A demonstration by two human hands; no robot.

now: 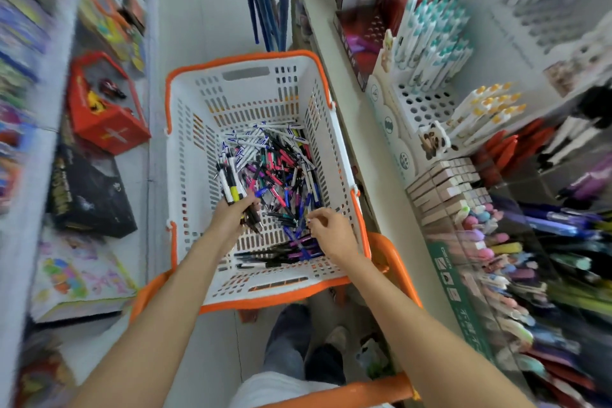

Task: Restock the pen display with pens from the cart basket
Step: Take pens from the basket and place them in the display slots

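A white slotted cart basket with an orange rim stands in front of me, and a heap of loose pens in many colours covers its floor. My left hand is inside the basket, shut on a bunch of pens that stick up out of the fist. My right hand hovers over the pens near the basket's right wall, with its fingertips pinched together on or just above a pen; which of the two I cannot tell. The pen display stands on the shelf to the right.
An orange cart frame carries the basket. Shelves of boxed toys line the left side. More pens and erasers fill the shelf at the right. My legs and shoes are below the basket on the pale floor.
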